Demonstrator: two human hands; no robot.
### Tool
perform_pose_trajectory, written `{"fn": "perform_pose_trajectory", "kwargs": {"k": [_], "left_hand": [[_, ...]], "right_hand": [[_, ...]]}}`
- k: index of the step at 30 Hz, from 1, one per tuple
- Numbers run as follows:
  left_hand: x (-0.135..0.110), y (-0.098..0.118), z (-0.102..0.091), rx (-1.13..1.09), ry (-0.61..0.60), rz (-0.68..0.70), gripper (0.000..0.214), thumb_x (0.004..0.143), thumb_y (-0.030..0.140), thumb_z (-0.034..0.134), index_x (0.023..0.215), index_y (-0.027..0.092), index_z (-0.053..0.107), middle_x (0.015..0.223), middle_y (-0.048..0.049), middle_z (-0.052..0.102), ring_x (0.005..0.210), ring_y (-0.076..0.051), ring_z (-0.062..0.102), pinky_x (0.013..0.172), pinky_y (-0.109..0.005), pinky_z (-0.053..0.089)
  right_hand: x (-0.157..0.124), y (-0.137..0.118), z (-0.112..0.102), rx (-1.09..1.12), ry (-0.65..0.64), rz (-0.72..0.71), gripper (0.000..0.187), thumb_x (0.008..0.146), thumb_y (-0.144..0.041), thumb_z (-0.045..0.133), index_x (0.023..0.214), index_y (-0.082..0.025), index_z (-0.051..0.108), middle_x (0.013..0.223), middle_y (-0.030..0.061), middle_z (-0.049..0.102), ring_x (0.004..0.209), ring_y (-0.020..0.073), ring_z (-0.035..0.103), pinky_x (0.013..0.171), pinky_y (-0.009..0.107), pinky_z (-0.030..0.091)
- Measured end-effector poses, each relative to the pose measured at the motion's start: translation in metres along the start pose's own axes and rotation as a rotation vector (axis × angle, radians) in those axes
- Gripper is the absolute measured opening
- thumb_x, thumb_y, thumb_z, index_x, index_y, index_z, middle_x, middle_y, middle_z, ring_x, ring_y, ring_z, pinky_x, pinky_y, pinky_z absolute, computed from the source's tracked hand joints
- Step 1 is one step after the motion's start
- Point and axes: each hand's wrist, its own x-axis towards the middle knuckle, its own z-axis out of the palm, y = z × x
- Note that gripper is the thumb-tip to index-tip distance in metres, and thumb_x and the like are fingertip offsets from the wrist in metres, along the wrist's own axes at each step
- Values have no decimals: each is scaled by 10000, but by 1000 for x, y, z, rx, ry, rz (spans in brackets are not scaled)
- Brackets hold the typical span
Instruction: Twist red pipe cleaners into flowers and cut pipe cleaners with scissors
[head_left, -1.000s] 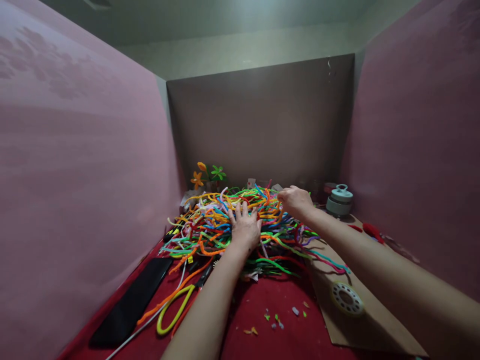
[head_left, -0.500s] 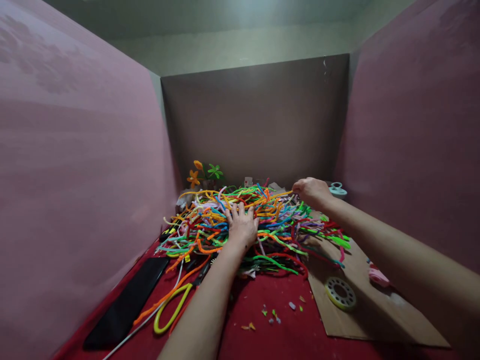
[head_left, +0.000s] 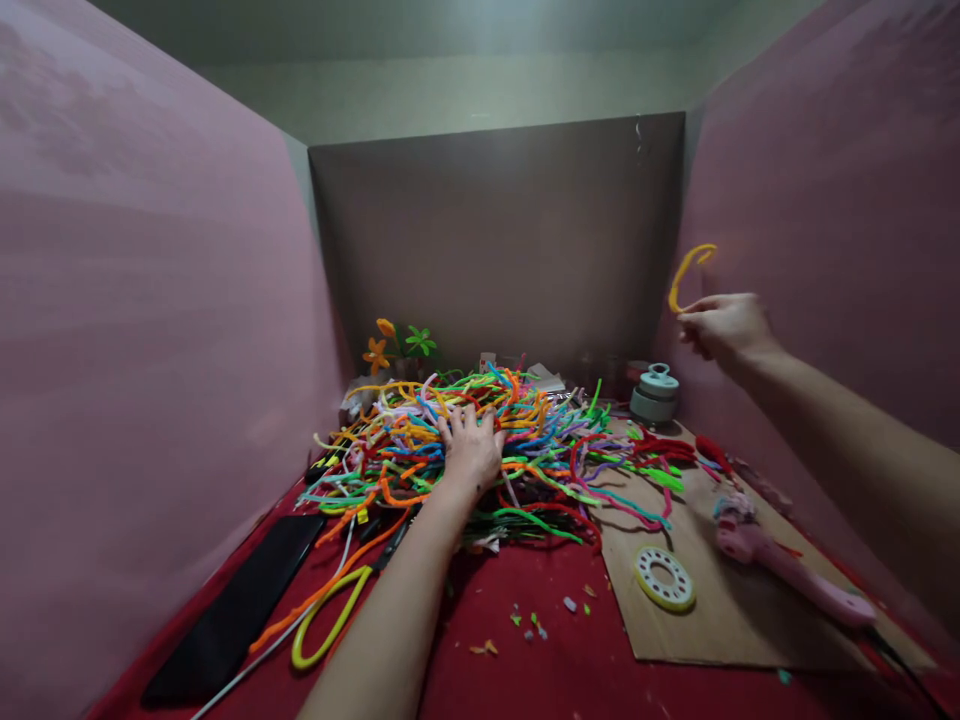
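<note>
A big heap of many-coloured pipe cleaners (head_left: 420, 440) covers the middle of the red-clothed table (head_left: 517, 690). My left hand (head_left: 472, 448) lies on top of it with fingers spread, pressing on the stems. Up at the right, well above the table, my right hand (head_left: 724, 328) pinches a yellow pipe cleaner (head_left: 679, 275) near its lower end. The free end of that stem curls over at the top. Yellow-handled scissors (head_left: 330, 625) lie partly under the heap beside my left forearm.
A cardboard sheet (head_left: 652, 640) at the right bears a tape roll (head_left: 665, 578) and a pink glue gun (head_left: 787, 570). A pale green jar (head_left: 655, 395) stands behind. On the left lies a black slab (head_left: 232, 615); pipe-cleaner flowers (head_left: 386, 345) stand at the back.
My right hand has risen to the right, drawing the yellow pipe cleaner out of the heap. My left hand stays on the heap. The view has shifted slightly.
</note>
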Motion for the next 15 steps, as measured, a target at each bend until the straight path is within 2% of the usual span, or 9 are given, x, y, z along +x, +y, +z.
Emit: {"fn": "perform_pose_trajectory", "kwargs": {"k": [3,4,6,7,9,10,11,13,15], "left_hand": [[4,5,-22,-50,62,12,412,837,368,456,1197,188,547,1300,-134,472,1183,-302,375,1006,-484,229],[4,7,-32,-135,124,26,378,837,348,464,1155,176,577,1284,-132,487,1176,-296,379,1013,-468,230],[1,12,-52,-381,203,35,334,832,346,482,1081,169,617,1222,-120,537,1159,-289,393,1018,-456,237],[-3,16,-61,-563,174,47,322,818,361,508,1043,167,632,1146,-112,581,1121,-275,434,994,-433,286],[-12,22,-75,-1005,-98,79,327,779,390,566,1020,180,636,1024,-82,637,1017,-244,526,893,-376,400],[-17,24,-79,-1219,-202,27,323,792,394,550,1014,176,637,991,-76,648,984,-230,554,863,-358,423],[-21,26,-81,-1415,-185,-54,300,794,396,548,953,163,650,923,-69,659,918,-207,583,833,-335,442],[-27,25,-81,-1725,-82,-250,251,789,374,564,813,139,651,788,-56,659,771,-167,613,759,-305,474],[-28,19,-76,-1913,28,-439,225,774,341,592,744,121,627,671,-45,633,633,-140,602,651,-284,494]], "right_hand": [[-42,-20,8,201,-57,-4,337,850,-261,436,1065,-52,588,656,102,638,403,62,441,431,220,346],[-60,-29,13,287,-83,-24,323,851,-306,438,1045,-108,603,642,62,633,407,65,440,424,211,351],[-100,-47,23,659,-142,-76,249,802,-323,514,921,-150,649,593,24,603,450,92,471,435,217,371],[-119,-55,28,740,-175,-124,197,782,-300,540,863,-168,662,595,17,601,492,106,493,473,226,397],[-150,-69,38,709,-226,-300,163,788,-267,533,808,-190,675,649,27,619,602,131,525,571,244,424],[-162,-74,43,638,-250,-378,177,802,-253,514,767,-195,678,651,34,618,646,144,524,607,251,419],[-172,-78,48,580,-276,-426,207,816,-233,491,726,-201,675,657,37,624,686,154,524,646,255,414],[-185,-81,58,537,-343,-450,221,827,-216,468,745,-210,674,677,36,630,687,151,529,639,238,402],[-193,-79,66,547,-434,-408,225,847,-236,446,816,-215,667,694,26,639,641,136,538,609,222,390]]}}
